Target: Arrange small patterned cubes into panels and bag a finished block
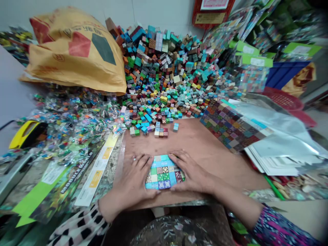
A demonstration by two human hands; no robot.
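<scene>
A flat block of small patterned cubes (164, 173), mostly turquoise, green and brown, lies on the brown board (217, 140) near its front edge. My left hand (134, 176) is closed along the block's left side, with fingers at the far corner and thumb at the near one. Opposite it, my right hand (192, 172) presses on the right side in the same manner. Just beyond the hands lie a few loose joined cubes (161, 132) and a single blue cube (175, 127).
A big heap of patterned cubes (166, 68) rises against the wall. Left are a yellow sack (77, 51), small bagged pieces (77, 112), a yellow-and-black tool (27, 133) and printed cards (38, 191). Right stand assembled cube blocks (230, 126), clear plastic bags (284, 130) and a red basket (283, 99).
</scene>
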